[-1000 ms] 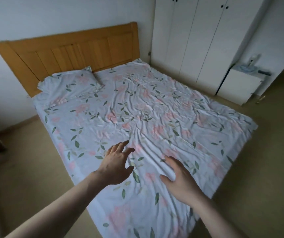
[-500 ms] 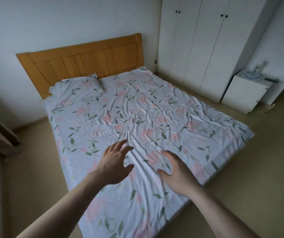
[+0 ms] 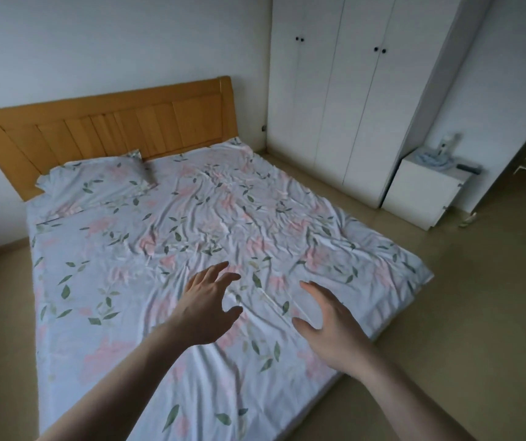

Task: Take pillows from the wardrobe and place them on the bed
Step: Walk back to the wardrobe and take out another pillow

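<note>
A bed (image 3: 191, 224) covered by a wrinkled floral sheet fills the middle of the view, with a wooden headboard (image 3: 112, 125) at its far end. One floral pillow (image 3: 96, 183) lies at the head on the left side. The white wardrobe (image 3: 344, 90) stands at the back right with all its doors shut. My left hand (image 3: 204, 310) and my right hand (image 3: 331, 326) hover over the foot of the bed, both empty with fingers spread.
A white nightstand (image 3: 423, 192) with small items on top stands right of the wardrobe. Beige floor (image 3: 477, 313) runs along the bed's right side and foot, with a narrower strip on the left. A doorway opens at the far right.
The view has pulled back and lifted, showing more of the wardrobe and wall. Both hands stay empty over the foot of the bed, fingers a little more spread.
</note>
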Tool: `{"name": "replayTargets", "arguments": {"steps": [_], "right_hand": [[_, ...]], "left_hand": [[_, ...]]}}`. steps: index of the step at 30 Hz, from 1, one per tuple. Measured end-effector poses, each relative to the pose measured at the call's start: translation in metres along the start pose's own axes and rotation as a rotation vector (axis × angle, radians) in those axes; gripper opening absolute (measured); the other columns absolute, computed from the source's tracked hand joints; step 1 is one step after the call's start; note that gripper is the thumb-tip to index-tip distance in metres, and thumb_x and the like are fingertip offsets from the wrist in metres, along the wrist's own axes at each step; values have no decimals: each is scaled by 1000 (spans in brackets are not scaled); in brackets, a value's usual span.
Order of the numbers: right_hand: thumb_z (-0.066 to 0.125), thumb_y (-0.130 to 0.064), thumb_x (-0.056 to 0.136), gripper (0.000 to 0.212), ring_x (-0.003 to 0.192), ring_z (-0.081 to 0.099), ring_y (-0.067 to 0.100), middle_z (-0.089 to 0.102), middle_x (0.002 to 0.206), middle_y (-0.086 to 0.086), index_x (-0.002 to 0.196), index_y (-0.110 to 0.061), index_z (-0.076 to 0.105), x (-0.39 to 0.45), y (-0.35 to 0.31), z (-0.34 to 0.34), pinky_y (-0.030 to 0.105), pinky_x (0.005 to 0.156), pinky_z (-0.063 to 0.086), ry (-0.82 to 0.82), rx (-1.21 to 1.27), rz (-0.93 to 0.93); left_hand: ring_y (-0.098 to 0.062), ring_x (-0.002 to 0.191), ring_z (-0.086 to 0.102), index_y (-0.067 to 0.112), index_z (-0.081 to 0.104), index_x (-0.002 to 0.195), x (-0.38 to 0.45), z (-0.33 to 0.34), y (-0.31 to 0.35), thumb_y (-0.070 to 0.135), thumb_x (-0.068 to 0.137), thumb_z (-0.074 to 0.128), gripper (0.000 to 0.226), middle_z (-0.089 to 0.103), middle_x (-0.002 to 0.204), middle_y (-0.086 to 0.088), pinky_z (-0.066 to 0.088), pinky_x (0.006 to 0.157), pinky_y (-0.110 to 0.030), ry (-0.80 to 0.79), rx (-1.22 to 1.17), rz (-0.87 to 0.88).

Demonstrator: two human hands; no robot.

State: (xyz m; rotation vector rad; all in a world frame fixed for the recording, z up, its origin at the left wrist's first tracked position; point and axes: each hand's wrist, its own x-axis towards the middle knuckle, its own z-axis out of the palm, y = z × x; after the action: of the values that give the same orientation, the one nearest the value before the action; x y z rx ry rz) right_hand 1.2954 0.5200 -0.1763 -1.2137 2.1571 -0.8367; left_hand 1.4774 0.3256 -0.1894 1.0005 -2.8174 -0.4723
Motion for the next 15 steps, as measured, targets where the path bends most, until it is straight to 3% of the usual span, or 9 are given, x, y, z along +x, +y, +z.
{"name": "replayTargets", "arguments": {"steps": [3,10,15], "right_hand": [[60,-44,96,67,147,26,5,23,161,-19,153,-40,27,28,46,-63,28,116,31,46,5,22],[62,-42,95,67,145,30,7,28,159,-16,153,-37,29,79,134,-185,23,112,31,140,-4,60],[65,-40,93,66,145,32,6,32,159,-16,151,-35,34,117,208,-261,21,112,29,141,-19,1]], "left_hand": [[-22,147,26,36,41,144,80,20,65,52,86,64,64,24,162,5,18,120,-39,10,-41,53],[-22,149,23,36,40,144,204,53,203,54,87,61,64,22,163,5,18,121,-41,-16,-61,177],[-22,149,23,36,40,143,269,78,274,53,87,62,62,22,163,6,19,120,-42,20,-57,147]]}}
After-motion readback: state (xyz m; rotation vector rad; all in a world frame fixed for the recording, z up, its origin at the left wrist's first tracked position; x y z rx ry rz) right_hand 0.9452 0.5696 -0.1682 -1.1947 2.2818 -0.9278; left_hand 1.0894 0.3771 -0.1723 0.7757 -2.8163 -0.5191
